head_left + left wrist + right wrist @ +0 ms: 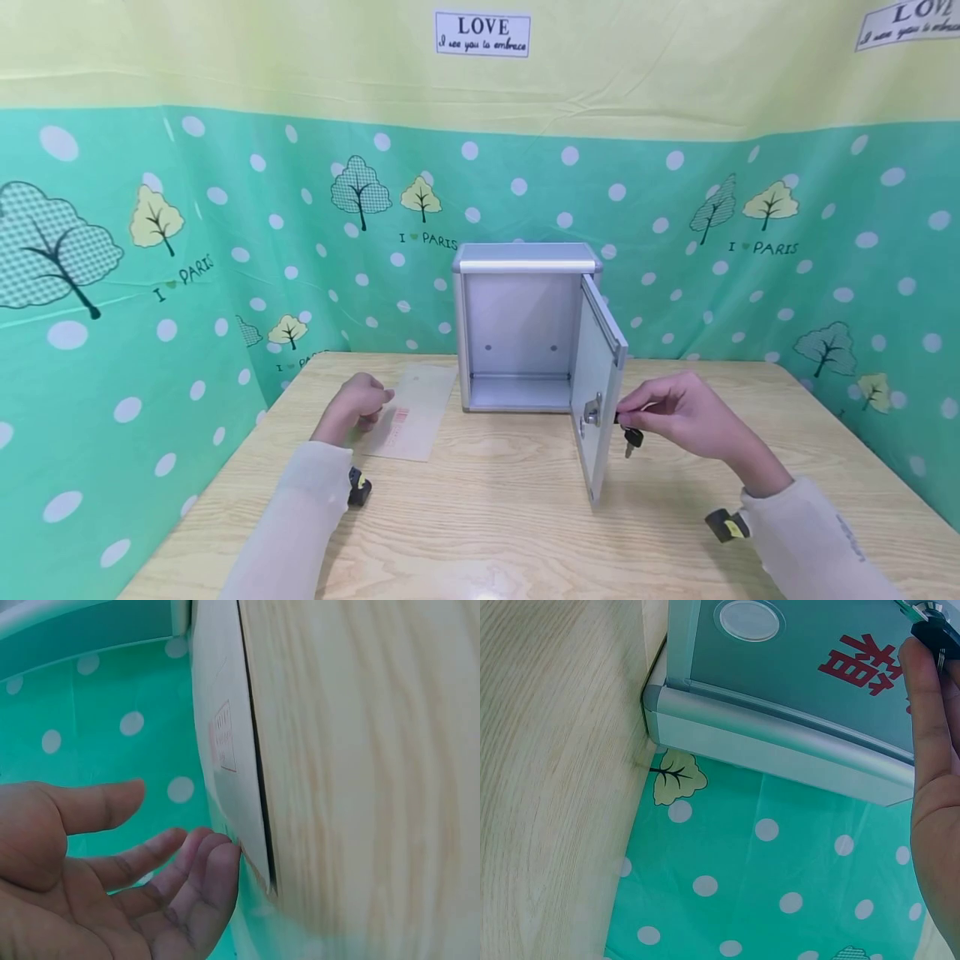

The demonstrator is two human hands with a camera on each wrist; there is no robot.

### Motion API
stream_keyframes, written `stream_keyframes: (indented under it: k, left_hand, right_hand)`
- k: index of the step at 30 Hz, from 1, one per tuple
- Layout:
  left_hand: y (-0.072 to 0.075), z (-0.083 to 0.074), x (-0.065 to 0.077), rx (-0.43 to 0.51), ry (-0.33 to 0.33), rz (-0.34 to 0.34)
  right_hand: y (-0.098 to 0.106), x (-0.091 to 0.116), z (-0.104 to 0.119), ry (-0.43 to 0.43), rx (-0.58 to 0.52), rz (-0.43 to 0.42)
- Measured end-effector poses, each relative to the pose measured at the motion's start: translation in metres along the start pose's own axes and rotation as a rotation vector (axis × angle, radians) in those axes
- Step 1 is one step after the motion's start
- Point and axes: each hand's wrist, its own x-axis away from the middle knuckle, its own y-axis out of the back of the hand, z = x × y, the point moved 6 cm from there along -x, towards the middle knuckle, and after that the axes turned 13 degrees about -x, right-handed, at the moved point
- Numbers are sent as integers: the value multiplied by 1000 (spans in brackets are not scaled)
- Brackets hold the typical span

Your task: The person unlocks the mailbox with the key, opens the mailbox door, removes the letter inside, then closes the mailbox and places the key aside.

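Note:
A grey metal letter box (pixel 525 255) stands upright at the back of the table, its hinged door (pixel 604 358) swung open to the right. My right hand (pixel 686 412) pinches a black-headed key (pixel 936 634) at the lock on the door's outer face. A second key (pixel 633 437) dangles below the fingers. Left of the box, an envelope (pixel 423 404) with red print lies flat on the table. At its left edge is my left hand (pixel 360 400), thumb apart and fingers loosely bent. The fingertips (pixel 225 859) touch or nearly touch the envelope's edge.
The pale wooden table (pixel 480 517) runs back to a green and yellow patterned curtain (pixel 525 192). Red characters (pixel 862 664) mark the door's outer face. A dark camera mount (pixel 727 525) sits at the right wrist, another (pixel 359 486) at the left.

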Motion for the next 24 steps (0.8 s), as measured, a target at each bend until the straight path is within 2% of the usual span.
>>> stream_keyframes:
  k: [7,14,16,21,24]
  left_hand:
    - [4,-6,4,-16,-32,-30]
    - [8,-24,11,-85,-159,-83]
    - [7,-30,13,-58,-194,-83]
    - [3,-45,14,96,-281,-66]
    - [3,-53,14,119,-326,-109]
  right_hand:
    - [-1,0,0,2,-1,4]
    - [-1,-1,1,11,-6,11]
    - [-1,-1,1,9,-5,11]
    - [0,0,1,9,2,3]
    - [-1,-1,1,7,3,3]
